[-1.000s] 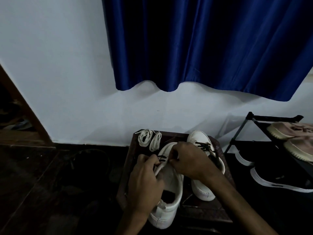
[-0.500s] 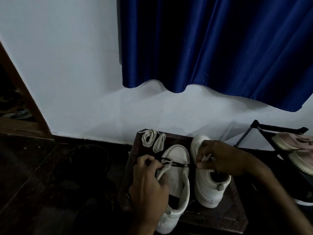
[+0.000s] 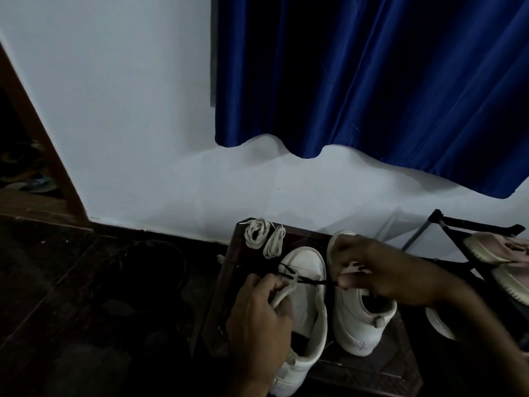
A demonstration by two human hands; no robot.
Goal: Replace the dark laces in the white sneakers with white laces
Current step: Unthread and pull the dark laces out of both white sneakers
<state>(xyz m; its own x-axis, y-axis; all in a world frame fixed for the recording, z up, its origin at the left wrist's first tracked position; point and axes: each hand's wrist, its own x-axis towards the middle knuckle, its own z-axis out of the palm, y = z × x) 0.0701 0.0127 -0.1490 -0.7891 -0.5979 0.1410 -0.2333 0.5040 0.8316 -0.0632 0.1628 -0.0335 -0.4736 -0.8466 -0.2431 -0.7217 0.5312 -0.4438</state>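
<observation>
Rightward is where our right hand has gone: a second ago it sat knuckle to knuckle with our left hand over the lacing, and now it hovers above the second white sneaker, well apart from the left. With it has come the thin dark shoelace, drawn out sideways into a taut line across the tongue of the near white low-top sneaker. We judge that the lace is being stripped from the eyelets nearest the toe. Only that one strand and a small loop by the left flap show on this shoe, so its unlacing looks almost done

Our right hand is palm down, wrist raised, with thumb and forefinger pinched together on the lace end and the other fingers curled loosely behind. Our left hand comes in from below, its fingers wrapped around the near sneaker's left eyelet flap, bracing the shoe against the pull

Both sneakers stand side by side, toes towards the wall, on the dark carved wooden stool. Our right hand hides the second sneaker's lacing, so we cannot tell what is in it. The two coiled bundles of white flat laces lie untouched at the stool's far left corner, just beyond the near sneaker's toe
</observation>
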